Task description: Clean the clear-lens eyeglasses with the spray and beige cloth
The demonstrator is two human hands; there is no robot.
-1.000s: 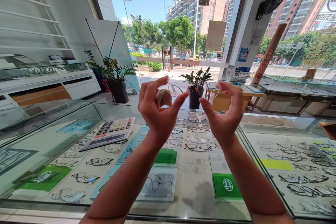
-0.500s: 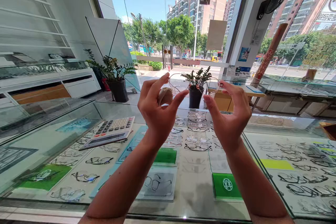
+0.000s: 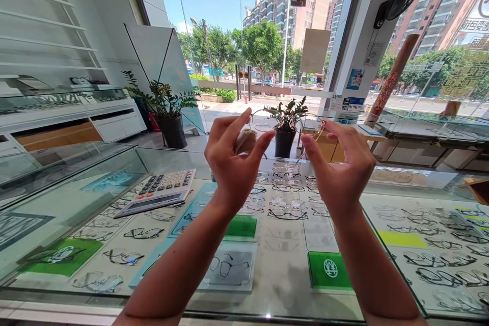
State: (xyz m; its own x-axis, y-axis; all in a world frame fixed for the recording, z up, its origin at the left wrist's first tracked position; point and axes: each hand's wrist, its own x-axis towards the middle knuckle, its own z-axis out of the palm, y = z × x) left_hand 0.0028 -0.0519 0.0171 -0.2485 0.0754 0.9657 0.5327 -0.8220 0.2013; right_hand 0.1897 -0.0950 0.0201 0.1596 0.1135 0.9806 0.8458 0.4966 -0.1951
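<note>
- Gold wire glasses (image 3: 286,119), thin-rimmed with clear round lenses, we hold up above the glass counter (image 3: 284,285).
- Our left hand (image 3: 231,165) pinches one lens edge, with a beige wad (image 3: 246,140) tucked behind the fingers; our right hand (image 3: 342,170) pinches the other end.
- Such slight wire could bend if we twist it, or slip down onto the counter's hard pane.

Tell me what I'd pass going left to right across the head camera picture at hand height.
Large potted plant → left hand → thin-framed glasses → right hand → red patterned pole.
</note>
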